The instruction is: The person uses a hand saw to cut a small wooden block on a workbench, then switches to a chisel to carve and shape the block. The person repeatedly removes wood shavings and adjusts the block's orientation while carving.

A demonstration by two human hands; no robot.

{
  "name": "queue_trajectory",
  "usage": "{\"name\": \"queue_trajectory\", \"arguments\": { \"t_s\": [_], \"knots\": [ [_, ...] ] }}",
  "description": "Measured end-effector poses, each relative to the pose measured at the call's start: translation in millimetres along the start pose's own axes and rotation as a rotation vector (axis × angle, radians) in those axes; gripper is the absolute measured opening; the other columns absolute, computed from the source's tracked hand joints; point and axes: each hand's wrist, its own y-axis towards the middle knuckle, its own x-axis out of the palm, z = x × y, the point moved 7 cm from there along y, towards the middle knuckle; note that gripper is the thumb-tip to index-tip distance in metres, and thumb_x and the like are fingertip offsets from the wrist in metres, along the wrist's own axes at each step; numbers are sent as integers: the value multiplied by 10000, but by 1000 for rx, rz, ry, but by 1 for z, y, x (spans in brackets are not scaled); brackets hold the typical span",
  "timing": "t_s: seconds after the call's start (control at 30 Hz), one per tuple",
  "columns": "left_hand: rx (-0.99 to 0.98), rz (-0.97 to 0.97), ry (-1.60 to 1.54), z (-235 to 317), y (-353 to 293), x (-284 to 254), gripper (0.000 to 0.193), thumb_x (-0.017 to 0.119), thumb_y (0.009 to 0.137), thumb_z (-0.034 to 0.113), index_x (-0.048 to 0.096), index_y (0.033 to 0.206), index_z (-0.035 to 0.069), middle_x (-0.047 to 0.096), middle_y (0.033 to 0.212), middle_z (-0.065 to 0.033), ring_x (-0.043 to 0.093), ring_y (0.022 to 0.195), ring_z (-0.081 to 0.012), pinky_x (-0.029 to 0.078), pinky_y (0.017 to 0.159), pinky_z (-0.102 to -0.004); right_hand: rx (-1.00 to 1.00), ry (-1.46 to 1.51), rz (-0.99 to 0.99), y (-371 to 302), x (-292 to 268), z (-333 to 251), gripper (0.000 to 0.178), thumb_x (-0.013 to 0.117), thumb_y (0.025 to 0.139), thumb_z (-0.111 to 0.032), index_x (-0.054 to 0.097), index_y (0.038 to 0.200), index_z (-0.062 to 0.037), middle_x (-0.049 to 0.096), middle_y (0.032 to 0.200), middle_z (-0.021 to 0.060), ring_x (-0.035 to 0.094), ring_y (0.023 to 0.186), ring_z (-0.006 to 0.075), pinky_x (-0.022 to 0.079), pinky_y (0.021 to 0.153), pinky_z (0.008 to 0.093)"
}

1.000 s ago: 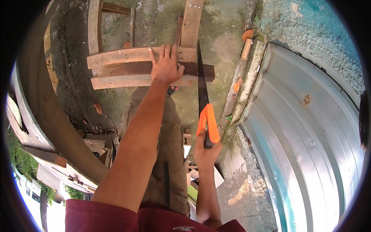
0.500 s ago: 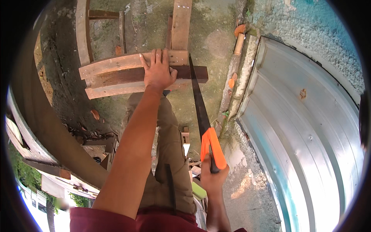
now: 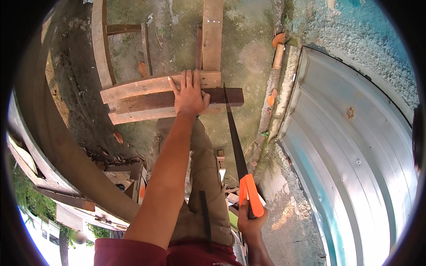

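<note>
Beside metal sheet (image 3: 350, 164): greenish ground (image 3: 248, 66) under wooden frame (image 3: 153, 84)

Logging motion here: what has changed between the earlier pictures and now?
The right hand has drawn the saw back toward the person, so its tip is near the dark board. Nothing was taken or released; the left hand stays on the wooden planks.

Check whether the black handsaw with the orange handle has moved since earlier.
Yes, the handsaw has moved back, lower in view, judged against the silver corrugated metal sheet.
</note>
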Motion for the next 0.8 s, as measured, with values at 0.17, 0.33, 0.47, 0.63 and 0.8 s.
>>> {"name": "queue_trajectory", "arguments": {
  "t_s": [0.17, 0.33, 0.47, 0.63, 0.8],
  "knots": [
    [42, -41, 33, 10, 1, 3, 865, 561, 867, 407, 209, 1583, 72, 276, 1585, -140, 172, 1526, -301, 17, 1211, -691, -172, 233, 141, 209, 97, -59, 273, 666, 916, -126, 525, 723, 7, 463, 557, -15, 395, 519, 64, 338, 453, 317],
    [10, -38, 21, 3, 4, 2, 854, 561, 872, 405, 213, 1574, 66, 265, 1586, -150, 178, 1523, -308, 17, 1210, -693, -68, 112, 69, 65, 44, 0, 109, 640, 880, -52, 635, 916, 50, 627, 727, 79, 602, 653, 109, 474, 596, 286],
    [15, -20, 32, 3, 7, -1, 840, 549, 878, 410, 221, 1568, 62, 274, 1580, -153, 191, 1517, -298, 15, 1208, -696, 16, 125, 133, 21, 14, -5, 98, 628, 894, -44, 642, 901, 53, 630, 716, 64, 607, 654, 96, 468, 595, 270],
    [29, -1, 25, 5, 0, -2, 844, 569, 879, 418, 235, 1567, 61, 290, 1570, -149, 192, 1515, -307, 18, 1207, -695, -120, 163, 158, 159, 87, -36, 262, 667, 938, -91, 537, 727, -4, 505, 604, -47, 440, 561, 25, 326, 470, 267],
    [25, 13, -12, 1, 0, 2, 861, 588, 881, 428, 229, 1570, 58, 288, 1575, -152, 184, 1518, -322, 20, 1206, -696, -4, 94, 68, 9, 27, 24, 114, 610, 904, 1, 665, 985, 60, 625, 673, 41, 579, 607, 79, 471, 552, 273]
  ]
}}
